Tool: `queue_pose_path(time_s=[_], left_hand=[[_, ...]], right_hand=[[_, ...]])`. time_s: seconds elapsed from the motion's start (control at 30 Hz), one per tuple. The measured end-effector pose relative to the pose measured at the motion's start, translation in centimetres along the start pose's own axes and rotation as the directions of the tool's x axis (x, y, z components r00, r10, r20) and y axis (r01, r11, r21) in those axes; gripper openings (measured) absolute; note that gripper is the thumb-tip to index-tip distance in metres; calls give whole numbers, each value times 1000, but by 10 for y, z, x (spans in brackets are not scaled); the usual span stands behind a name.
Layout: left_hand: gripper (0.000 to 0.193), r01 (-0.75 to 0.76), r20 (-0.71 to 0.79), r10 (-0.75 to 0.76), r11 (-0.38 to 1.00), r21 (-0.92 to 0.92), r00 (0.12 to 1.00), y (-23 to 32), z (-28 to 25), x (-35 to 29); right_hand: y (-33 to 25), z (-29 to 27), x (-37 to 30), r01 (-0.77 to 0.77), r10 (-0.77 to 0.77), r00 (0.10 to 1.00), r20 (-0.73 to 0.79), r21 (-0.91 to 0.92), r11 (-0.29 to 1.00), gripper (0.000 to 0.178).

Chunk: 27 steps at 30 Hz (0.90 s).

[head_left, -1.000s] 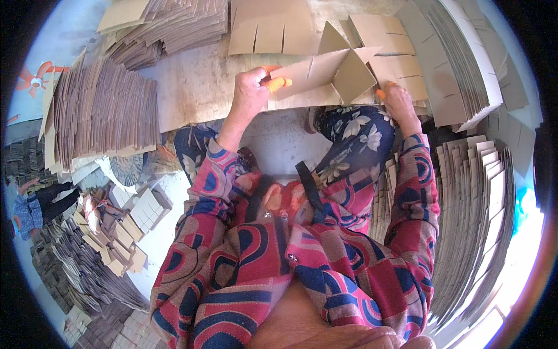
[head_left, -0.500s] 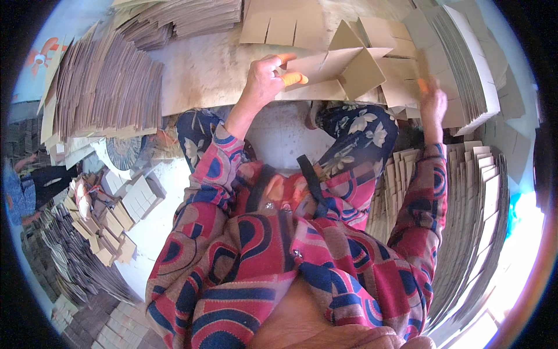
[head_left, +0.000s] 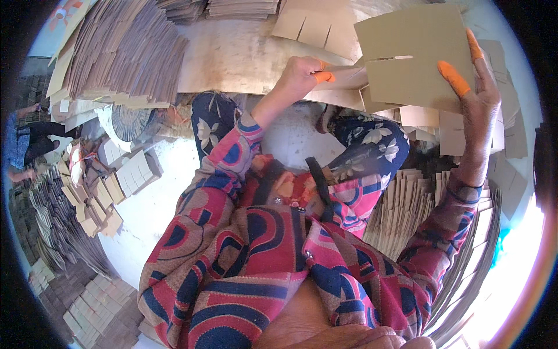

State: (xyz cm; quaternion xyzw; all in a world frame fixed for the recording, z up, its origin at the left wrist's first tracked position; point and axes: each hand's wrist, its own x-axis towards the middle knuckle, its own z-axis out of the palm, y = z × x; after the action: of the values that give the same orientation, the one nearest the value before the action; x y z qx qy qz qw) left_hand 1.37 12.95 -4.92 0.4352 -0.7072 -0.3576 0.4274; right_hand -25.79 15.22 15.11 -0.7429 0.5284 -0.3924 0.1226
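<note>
Our worktop [head_left: 226,64] is pale wood with darker stains. On it we see a packed row of cardboard [head_left: 125,55] at left, a stack [head_left: 241,8] along the far side, and, right of that, a two-slotted sheet [head_left: 315,24] lying flat.

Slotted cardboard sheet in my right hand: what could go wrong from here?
Gripped near its right edge by your right hand, the slotted cardboard sheet might bend or swing at its far side. It also seems to partly hide the cardboard panel in your left hand, so the two could bump.
</note>
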Motion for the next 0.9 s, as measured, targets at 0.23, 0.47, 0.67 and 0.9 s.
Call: queue_pose_path(time_s=[0.23,0.47,0.67,0.9], left_hand=[[18,13,-3,-13,1000,24,1000,0,1,2],[16,-45,-28,44,998,-34,999,-3,5,2],[13,-118,-37,119,993,7,992,-10,13,5],[10,-46,-24,46,999,28,999,-4,8,4]], right_hand=[[0,13,7,2,1,998,58,-58,998,62],[5,21,12,58,-38,984,175,-107,993,63],[40,80,-11,180,-135,957,257,-159,971,75],[22,88,-13,86,98,893,440,-381,921,88]])
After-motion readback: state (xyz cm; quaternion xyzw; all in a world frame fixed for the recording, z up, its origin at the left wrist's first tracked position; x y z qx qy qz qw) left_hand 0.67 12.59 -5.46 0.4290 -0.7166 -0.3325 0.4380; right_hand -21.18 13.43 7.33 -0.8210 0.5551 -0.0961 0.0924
